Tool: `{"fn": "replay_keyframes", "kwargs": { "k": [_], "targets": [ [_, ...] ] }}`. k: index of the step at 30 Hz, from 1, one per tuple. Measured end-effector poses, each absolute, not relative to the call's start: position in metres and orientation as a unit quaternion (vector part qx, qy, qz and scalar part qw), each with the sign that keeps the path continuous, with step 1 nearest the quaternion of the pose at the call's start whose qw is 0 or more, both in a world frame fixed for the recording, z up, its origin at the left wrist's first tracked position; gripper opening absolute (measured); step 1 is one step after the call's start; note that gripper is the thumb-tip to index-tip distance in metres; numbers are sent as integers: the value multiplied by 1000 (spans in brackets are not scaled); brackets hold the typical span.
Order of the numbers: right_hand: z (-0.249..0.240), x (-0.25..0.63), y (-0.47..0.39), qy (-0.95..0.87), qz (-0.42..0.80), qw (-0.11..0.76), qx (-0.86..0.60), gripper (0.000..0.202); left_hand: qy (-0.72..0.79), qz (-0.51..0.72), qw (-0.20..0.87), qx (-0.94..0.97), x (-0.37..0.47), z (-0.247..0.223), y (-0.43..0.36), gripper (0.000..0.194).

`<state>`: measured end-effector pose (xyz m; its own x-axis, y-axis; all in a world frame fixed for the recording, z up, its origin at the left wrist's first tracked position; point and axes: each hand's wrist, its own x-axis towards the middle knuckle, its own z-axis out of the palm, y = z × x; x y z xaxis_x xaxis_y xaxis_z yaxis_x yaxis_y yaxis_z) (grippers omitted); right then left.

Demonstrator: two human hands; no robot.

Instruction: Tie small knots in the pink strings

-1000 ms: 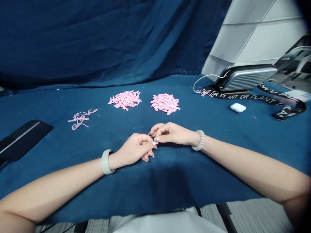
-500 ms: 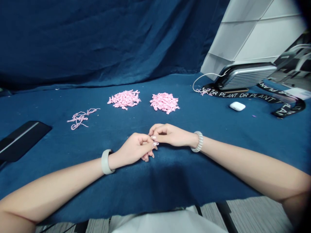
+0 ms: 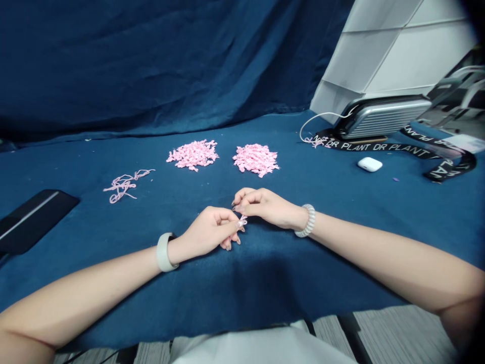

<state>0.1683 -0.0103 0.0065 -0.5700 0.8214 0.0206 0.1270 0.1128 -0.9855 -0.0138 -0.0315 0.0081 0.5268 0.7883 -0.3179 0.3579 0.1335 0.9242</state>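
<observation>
Between the fingertips of my left hand (image 3: 210, 232) is a small looped piece of pink yarn (image 3: 243, 220), pinched by the thumb and forefinger. Just above and to the right, my right hand (image 3: 268, 206) has its thumb and fingers pressed together. The yarn runs up to this hand, though the end within its fingers is hidden. A gap shows between the two hands' fingertips. Beyond them lie two heaps of short pink yarn pieces, the left heap (image 3: 193, 154) looser and the right heap (image 3: 256, 160) more compact.
Tangled pink strands (image 3: 123, 187) lie to the left, near a black flat object (image 3: 36, 221). At the right are a white earbud case (image 3: 370, 164), a lettered black strap (image 3: 382, 147) and a silver ribbed case (image 3: 394, 119) with a white cord. Blue cloth (image 3: 170, 313) covers the table.
My right hand has drawn slightly up and away from the left, so the pink yarn between them now shows. The left hand has hardly moved.
</observation>
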Motion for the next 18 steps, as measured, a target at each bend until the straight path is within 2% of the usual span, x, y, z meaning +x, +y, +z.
{"fn": "replay_keyframes", "kwargs": {
  "k": [10,15,18],
  "targets": [
    [2,173,-4,-678,587,321,-305,34,447,200,595,638,-17,5,-33,34],
    [6,173,-6,-724,556,269,-306,24,447,208,591,638,-18,5,-32,32],
    [6,172,-8,-726,547,272,-317,22,450,201,590,639,-17,6,-32,32]
  ]
}}
